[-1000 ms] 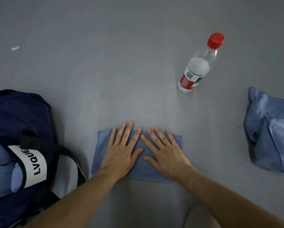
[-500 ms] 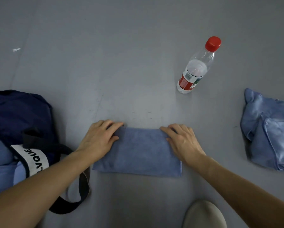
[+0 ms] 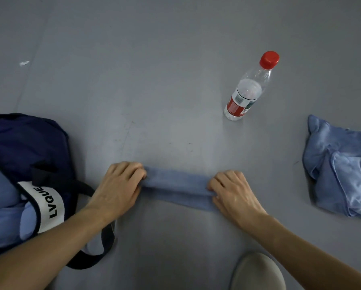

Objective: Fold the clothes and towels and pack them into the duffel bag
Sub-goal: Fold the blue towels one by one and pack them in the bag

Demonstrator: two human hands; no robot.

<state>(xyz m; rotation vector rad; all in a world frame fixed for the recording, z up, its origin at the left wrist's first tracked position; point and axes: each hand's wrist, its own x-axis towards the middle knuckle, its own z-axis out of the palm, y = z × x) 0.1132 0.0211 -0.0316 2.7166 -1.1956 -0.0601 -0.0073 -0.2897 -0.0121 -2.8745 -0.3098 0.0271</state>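
A blue towel (image 3: 176, 186) lies on the grey floor in front of me as a narrow folded strip. My left hand (image 3: 118, 190) grips its left end with curled fingers. My right hand (image 3: 232, 192) grips its right end the same way. A navy duffel bag (image 3: 27, 149) with a white "LVQUE" label stands open at the left, with light blue cloth inside it. A crumpled blue cloth (image 3: 342, 170) lies at the right edge.
A clear water bottle (image 3: 249, 91) with a red cap stands on the floor beyond the towel, to the right. The bag's dark strap (image 3: 101, 245) loops onto the floor near my left forearm. A pale shoe tip (image 3: 258, 273) shows at the bottom.
My hands went from pressing flat on the towel's middle to its two ends, then gripped it. The towel's far edge has come toward me, making a narrower strip.
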